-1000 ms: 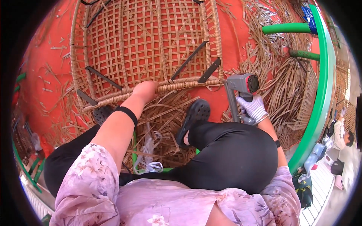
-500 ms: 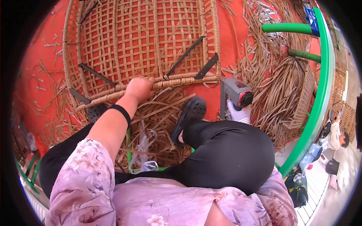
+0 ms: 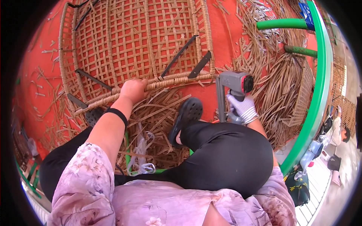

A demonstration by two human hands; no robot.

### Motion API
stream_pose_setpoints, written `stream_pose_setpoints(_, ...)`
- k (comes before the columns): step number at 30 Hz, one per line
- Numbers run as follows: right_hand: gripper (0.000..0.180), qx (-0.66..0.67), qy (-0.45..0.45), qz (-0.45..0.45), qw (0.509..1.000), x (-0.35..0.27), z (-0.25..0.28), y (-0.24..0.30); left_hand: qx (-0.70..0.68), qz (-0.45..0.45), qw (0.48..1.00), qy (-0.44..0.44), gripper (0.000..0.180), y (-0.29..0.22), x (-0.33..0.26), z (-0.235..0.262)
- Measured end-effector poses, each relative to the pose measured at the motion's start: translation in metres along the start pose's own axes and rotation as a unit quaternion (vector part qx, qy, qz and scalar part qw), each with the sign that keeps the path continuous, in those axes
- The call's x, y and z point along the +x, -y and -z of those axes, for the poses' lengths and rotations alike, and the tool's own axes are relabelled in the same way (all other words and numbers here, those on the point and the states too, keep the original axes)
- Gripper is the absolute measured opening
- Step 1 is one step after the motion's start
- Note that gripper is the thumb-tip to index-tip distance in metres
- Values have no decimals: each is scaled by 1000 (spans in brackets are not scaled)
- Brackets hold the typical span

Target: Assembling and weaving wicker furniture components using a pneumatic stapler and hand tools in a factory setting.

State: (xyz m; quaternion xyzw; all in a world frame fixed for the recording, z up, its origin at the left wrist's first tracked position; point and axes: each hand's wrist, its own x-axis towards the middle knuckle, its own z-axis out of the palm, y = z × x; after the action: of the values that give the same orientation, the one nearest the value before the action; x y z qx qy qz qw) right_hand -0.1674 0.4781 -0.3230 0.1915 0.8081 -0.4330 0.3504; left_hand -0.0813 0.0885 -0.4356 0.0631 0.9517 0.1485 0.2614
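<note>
Brown strips point(image 3: 277, 98) surround the woven frame point(image 3: 150, 41) over the red floor point(image 3: 222, 34); the left hand point(image 3: 133, 90) clasps its near bar point(image 3: 175, 80), the gloved right hand point(image 3: 243, 107) a grey tool point(image 3: 234, 81), black clog point(image 3: 188, 113) between, green rail point(image 3: 324, 75) rightward.

A tan woven frame point(image 3: 149, 39) sits just left of a grey power tool point(image 3: 234, 81).

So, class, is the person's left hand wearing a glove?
No, the left hand is bare where it grips the woven frame, while the right hand wears a striped glove.
</note>
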Motion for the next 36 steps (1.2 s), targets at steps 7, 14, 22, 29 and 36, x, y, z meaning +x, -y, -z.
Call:
stream_pose_setpoints(7,24,-142,40,-18,989,10,18,50,-5,4,1000,3,31,-3,3,-1)
stream_pose_setpoints(14,20,-102,-38,22,994,-5,-8,33,-16,-1,1000,-15,30,1,0,-3)
stream_pose_setpoints(22,24,-80,-56,103,990,-2,-14,-8,-16,-26,999,-24,30,4,3,-6)
stream_pose_setpoints(29,24,44,-134,21,990,5,-36,-43,-20,-23,999,-19,29,2,4,-8)
stream_pose_setpoints(36,16,55,-97,83,990,8,-40,-43,12,-19,1000,-2,26,6,7,-1)
